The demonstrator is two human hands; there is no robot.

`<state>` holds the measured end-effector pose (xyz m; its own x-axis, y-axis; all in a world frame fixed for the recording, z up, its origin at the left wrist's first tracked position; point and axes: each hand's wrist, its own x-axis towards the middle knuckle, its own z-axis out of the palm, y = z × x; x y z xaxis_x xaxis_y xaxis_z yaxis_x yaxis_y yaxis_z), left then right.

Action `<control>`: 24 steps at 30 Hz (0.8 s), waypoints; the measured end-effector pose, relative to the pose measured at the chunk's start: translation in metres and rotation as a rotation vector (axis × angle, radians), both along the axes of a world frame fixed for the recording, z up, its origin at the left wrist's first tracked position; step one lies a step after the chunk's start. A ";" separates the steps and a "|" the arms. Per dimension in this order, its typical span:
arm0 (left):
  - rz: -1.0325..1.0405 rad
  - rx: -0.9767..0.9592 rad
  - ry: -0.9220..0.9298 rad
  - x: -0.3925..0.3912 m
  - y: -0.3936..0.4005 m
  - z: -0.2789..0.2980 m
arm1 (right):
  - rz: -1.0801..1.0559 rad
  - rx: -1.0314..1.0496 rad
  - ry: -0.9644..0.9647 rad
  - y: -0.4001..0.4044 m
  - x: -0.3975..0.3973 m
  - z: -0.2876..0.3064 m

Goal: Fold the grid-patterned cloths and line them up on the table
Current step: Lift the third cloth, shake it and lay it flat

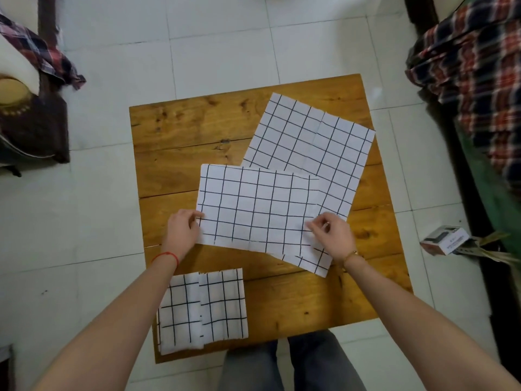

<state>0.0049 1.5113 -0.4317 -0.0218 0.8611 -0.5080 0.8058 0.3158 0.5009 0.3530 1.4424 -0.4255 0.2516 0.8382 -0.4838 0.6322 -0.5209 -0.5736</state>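
A white cloth with a black grid (253,207) lies in the middle of the wooden table (183,142), folded in half. My left hand (181,230) pinches its left edge and my right hand (331,235) pinches its right edge near the lower corner. Under it, a larger unfolded grid cloth (310,136) spreads toward the table's far right, with a corner poking out below my right hand. Two small folded grid cloths (203,309) lie side by side at the near left corner, partly overlapping.
The table stands on white floor tiles. A plaid blanket (479,66) covers furniture on the right, with a small box (445,239) on the floor beside it. Dark furniture and plaid fabric (42,52) sit at the left. My legs are at the table's near edge.
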 end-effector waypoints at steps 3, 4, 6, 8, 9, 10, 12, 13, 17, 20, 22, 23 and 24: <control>0.007 0.079 -0.007 0.002 0.027 -0.005 | -0.322 0.062 -0.022 0.034 0.006 -0.007; -0.024 0.105 0.012 0.003 0.036 -0.006 | -0.368 0.060 -0.033 0.047 0.009 -0.009; -0.111 0.157 0.062 0.005 0.053 -0.010 | -0.389 0.030 -0.045 0.068 0.013 -0.015; -0.213 0.206 0.101 0.010 0.066 -0.015 | -0.385 -0.024 -0.039 0.085 0.014 -0.022; -0.264 0.219 0.123 0.013 0.070 -0.018 | -0.389 -0.047 -0.037 0.091 0.013 -0.025; -0.309 0.221 0.146 0.016 0.074 -0.020 | -0.398 -0.064 -0.036 0.096 0.012 -0.028; -0.380 0.214 0.191 0.021 0.079 -0.025 | -0.423 -0.078 -0.026 0.102 0.009 -0.032; -0.410 0.205 0.212 0.023 0.080 -0.028 | -0.437 -0.078 -0.014 0.105 0.007 -0.034; -0.508 0.140 0.309 0.025 0.079 -0.041 | -0.506 -0.044 0.031 0.113 0.001 -0.040; -0.526 0.088 0.346 0.024 0.076 -0.049 | -0.531 0.012 0.037 0.122 0.002 -0.040; -0.531 0.081 0.362 0.023 0.073 -0.052 | -0.526 0.064 0.037 0.130 0.006 -0.037; -0.536 0.087 0.368 0.024 0.071 -0.053 | -0.518 0.085 0.038 0.135 0.009 -0.037; -0.540 0.089 0.371 0.025 0.069 -0.054 | -0.510 0.101 0.035 0.140 0.013 -0.037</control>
<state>0.0296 1.5804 -0.4854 0.2650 0.8386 -0.4759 0.9635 -0.2110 0.1645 0.3657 1.5826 -0.4629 0.6254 0.6559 -0.4226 0.2915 -0.6988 -0.6533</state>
